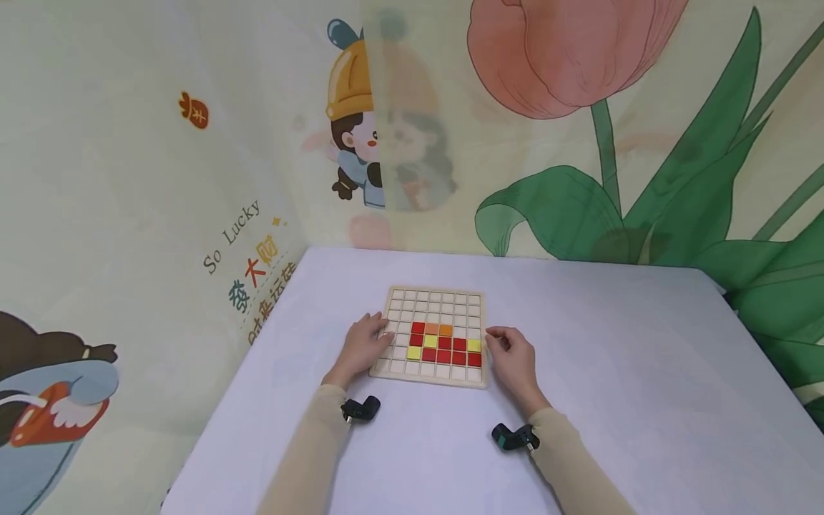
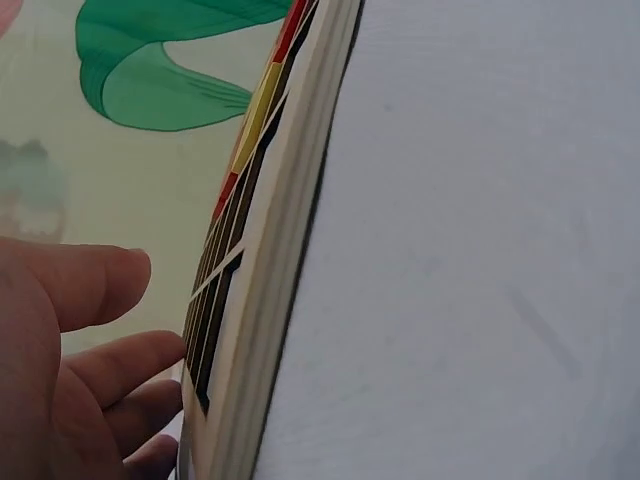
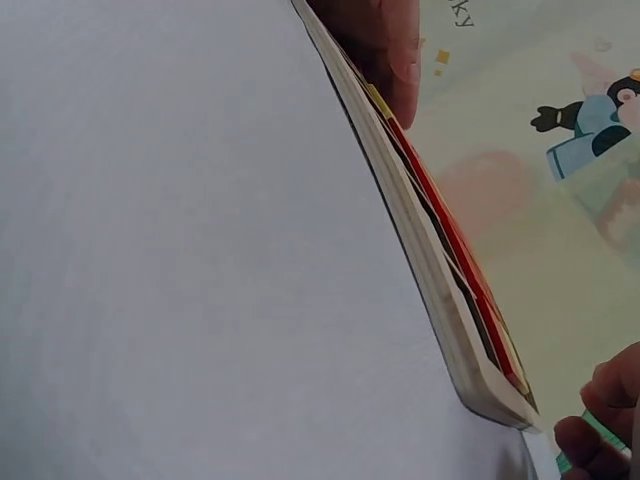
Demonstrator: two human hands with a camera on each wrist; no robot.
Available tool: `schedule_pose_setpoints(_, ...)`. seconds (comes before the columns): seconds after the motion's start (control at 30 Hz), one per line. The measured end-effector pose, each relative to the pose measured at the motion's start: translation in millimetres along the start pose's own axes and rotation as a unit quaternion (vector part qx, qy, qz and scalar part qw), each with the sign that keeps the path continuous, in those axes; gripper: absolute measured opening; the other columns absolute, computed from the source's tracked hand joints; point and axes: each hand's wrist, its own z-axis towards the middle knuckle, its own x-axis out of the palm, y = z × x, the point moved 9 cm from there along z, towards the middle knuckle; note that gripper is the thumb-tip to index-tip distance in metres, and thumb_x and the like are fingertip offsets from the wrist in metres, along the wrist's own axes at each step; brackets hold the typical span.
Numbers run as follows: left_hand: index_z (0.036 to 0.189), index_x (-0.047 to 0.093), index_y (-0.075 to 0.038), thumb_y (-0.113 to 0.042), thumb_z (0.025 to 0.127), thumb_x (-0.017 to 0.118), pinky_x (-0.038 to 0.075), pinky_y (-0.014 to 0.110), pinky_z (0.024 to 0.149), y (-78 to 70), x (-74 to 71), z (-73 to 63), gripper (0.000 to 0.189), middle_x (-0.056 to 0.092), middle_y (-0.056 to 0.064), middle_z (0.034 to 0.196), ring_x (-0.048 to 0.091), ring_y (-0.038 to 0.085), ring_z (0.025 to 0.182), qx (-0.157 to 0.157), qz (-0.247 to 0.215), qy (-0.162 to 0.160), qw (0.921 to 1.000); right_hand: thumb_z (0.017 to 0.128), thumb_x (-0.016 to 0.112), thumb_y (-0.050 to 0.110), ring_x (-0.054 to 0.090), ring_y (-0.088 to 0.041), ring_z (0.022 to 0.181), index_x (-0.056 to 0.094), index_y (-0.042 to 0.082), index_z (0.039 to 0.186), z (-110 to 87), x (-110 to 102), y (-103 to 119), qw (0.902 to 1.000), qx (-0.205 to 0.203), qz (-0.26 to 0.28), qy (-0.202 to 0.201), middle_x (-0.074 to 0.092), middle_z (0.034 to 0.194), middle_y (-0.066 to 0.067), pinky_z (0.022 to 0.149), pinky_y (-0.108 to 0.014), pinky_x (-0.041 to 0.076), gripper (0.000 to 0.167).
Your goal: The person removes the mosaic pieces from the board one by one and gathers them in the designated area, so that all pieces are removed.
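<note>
A square wooden grid board [image 1: 428, 381] lies flat on the table. Several red tiles [image 1: 444, 356] fill cells in its middle and lower right, among a few yellow tiles [image 1: 430, 341] and an orange tile [image 1: 445, 330]. My left hand [image 1: 364, 348] rests at the board's left edge, fingers extended over the rim and the thumb apart from them. At the right edge is my right hand [image 1: 513, 357], its fingers loosely bent and fingertips right at the rim. In the right wrist view, the board's corner [image 3: 505, 405] comes close to my right fingertips [image 3: 580, 440].
A white cloth covers the table [image 1: 611, 343], which reaches back to a printed wall hanging [image 1: 547, 157] with a tulip and cartoon figures. A small dark wrist camera [image 1: 362, 409] is strapped at my left cuff, another camera [image 1: 513, 437] at my right.
</note>
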Motion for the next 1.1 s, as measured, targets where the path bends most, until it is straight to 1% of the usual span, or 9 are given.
schedule_pose_setpoints(0.2,0.133,0.058,-0.001,-0.019,0.092,0.058,0.008,0.052,0.122,7.8,2.2,-7.1,0.044,0.043,0.015,0.15,0.022,0.037,0.146,0.008,-0.013,-0.012,0.9998,0.091,0.065,0.012,0.054,-0.022,0.09,0.069,0.006,0.106,-8.3,1,3,0.9996,-0.02,-0.01,0.018,0.066,0.105,-0.008,0.08,-0.034,0.049,0.016)
schedule_pose_setpoints(0.3,0.131,0.059,-0.001,-0.014,0.091,0.057,0.008,0.05,0.122,5.6,-0.6,-7.1,0.042,0.044,0.013,0.149,0.023,0.035,0.146,0.018,-0.018,-0.028,0.9993,0.091,0.065,0.012,0.056,-0.022,0.094,0.069,0.006,0.105,-8.6,-1,5,0.9992,-0.033,-0.013,0.021,0.066,0.107,-0.008,0.084,-0.037,0.05,0.015)
schedule_pose_setpoints(0.47,0.128,0.062,-0.001,-0.007,0.089,0.054,0.01,0.047,0.122,0.6,-6.0,-7.5,0.04,0.048,0.013,0.147,0.026,0.033,0.145,0.035,-0.023,-0.046,0.9981,0.091,0.065,0.013,0.059,-0.023,0.1,0.069,0.005,0.105,-12.0,-4,8,0.9991,-0.033,-0.016,0.023,0.066,0.109,-0.008,0.091,-0.041,0.053,0.016)
schedule_pose_setpoints(0.6,0.123,0.065,-0.001,-0.003,0.087,0.053,0.013,0.047,0.122,3.2,-6.3,-9.7,0.038,0.051,0.014,0.143,0.03,0.035,0.143,0.045,-0.028,-0.057,0.997,0.089,0.067,0.013,0.059,-0.025,0.108,0.07,0.005,0.108,-16.9,-2,8,0.9983,-0.038,-0.031,0.032,0.066,0.112,-0.009,0.095,-0.045,0.052,0.02)
schedule_pose_setpoints(0.67,0.121,0.066,-0.002,-0.001,0.087,0.053,0.013,0.046,0.122,6.1,-5.1,-10.9,0.037,0.052,0.013,0.143,0.031,0.034,0.143,0.041,-0.031,-0.059,0.9969,0.088,0.068,0.014,0.058,-0.026,0.112,0.07,0.007,0.109,-18.4,1,7,0.9973,-0.042,-0.046,0.039,0.065,0.114,-0.008,0.097,-0.047,0.05,0.023)
schedule_pose_setpoints(0.77,0.119,0.068,-0.004,0.0,0.086,0.053,0.014,0.045,0.122,9.8,-2.9,-12.4,0.036,0.053,0.011,0.143,0.032,0.033,0.143,0.034,-0.032,-0.06,0.9971,0.086,0.071,0.018,0.056,-0.027,0.113,0.071,0.01,0.112,-20.0,5,6,0.995,-0.047,-0.071,0.051,0.064,0.115,-0.007,0.094,-0.047,0.049,0.027)
schedule_pose_setpoints(0.87,0.118,0.069,-0.006,0.002,0.086,0.053,0.013,0.045,0.122,12.1,-0.9,-13.9,0.036,0.053,0.009,0.143,0.031,0.032,0.143,0.029,-0.031,-0.058,0.9974,0.084,0.074,0.02,0.056,-0.025,0.106,0.071,0.012,0.113,-21.4,7,6,0.9927,-0.055,-0.089,0.06,0.063,0.114,-0.007,0.084,-0.042,0.049,0.03)
schedule_pose_setpoints(0.9,0.118,0.069,-0.006,0.002,0.086,0.053,0.014,0.045,0.122,12.1,-0.4,-14.2,0.037,0.053,0.009,0.143,0.031,0.033,0.143,0.03,-0.029,-0.057,0.9975,0.084,0.074,0.02,0.055,-0.025,0.102,0.071,0.012,0.113,-21.5,8,7,0.9922,-0.057,-0.093,0.061,0.062,0.114,-0.007,0.08,-0.04,0.048,0.031)
schedule_pose_setpoints(1.1,0.122,0.067,-0.003,0.003,0.086,0.052,0.012,0.046,0.122,6.7,-0.2,-10.9,0.039,0.051,0.011,0.144,0.031,0.032,0.144,0.038,-0.028,-0.048,0.9977,0.085,0.074,0.022,0.053,-0.02,0.094,0.07,0.011,0.116,-18.3,8,6,0.9902,-0.053,-0.105,0.074,0.061,0.11,-0.004,0.075,-0.033,0.044,0.033)
